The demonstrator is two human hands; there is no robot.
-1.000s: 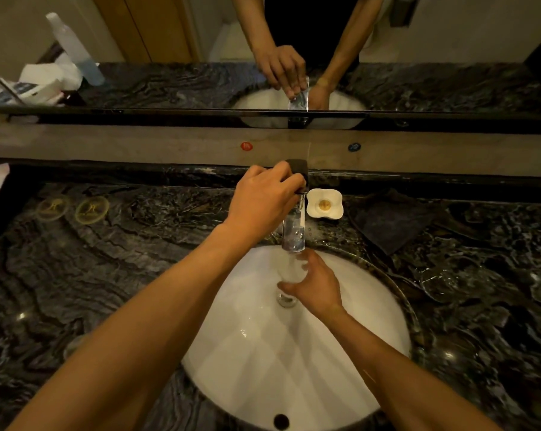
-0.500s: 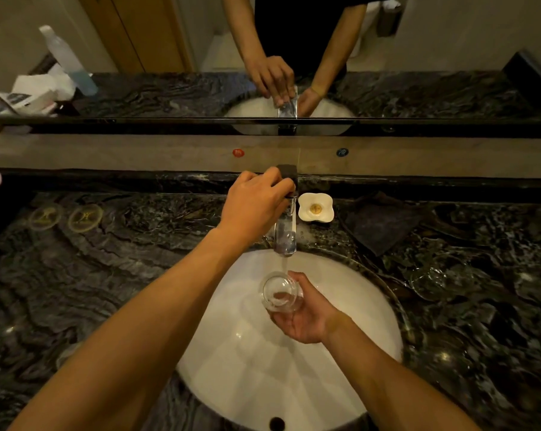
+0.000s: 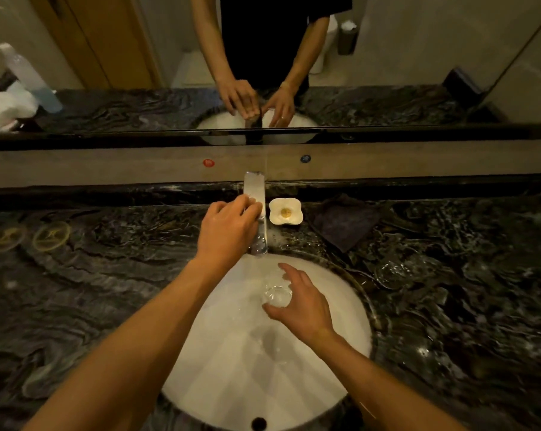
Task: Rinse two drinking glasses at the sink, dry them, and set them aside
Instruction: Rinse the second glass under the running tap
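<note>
the right hand [image 3: 300, 301] holds a small clear drinking glass [image 3: 277, 295] over the round white sink basin [image 3: 350, 309], its grip wrapped around the glass from the side and above, thumb on the near side. the left hand [image 3: 228, 231] rests on the side of the tall chrome faucet [image 3: 255, 209], fingers curled narrow against it, holding nothing else. a second clear drinking glass [image 3: 391, 273] stands on the dark veined marble tabletop [image 3: 107, 275], just right of the basin and near a dark folded cloth [image 3: 345, 222].

risks, as i judge them: wet glass in wet fingers could slip and strike the hard basin; a careless swing toward the cloth could knock the second glass.

hard to make out: whether water is running, which way the held glass faces, and its rim, since the fingers cover part of it and clear glass blurs into the white basin.
</note>
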